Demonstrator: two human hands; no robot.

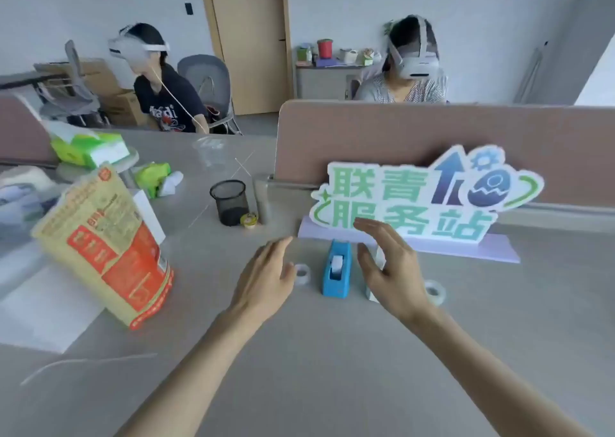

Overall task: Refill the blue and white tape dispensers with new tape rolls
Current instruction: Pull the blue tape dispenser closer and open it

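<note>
A blue tape dispenser [336, 268] stands on the grey desk with a white roll in it. My left hand [266, 280] hovers open just left of it, partly covering a clear tape roll [303, 272]. My right hand [389, 270] is open to the dispenser's right, in front of the white tape dispenser [376, 263], which is mostly hidden behind the palm. A second clear tape roll [435, 290] lies on the desk right of my right hand. Neither hand holds anything.
A green and white sign [416, 197] on a lilac base stands behind the dispensers, against a brown divider [432, 130]. A yellow and red bag [106, 247] stands at left. A black mesh cup [230, 202] is further back. Two people sit beyond.
</note>
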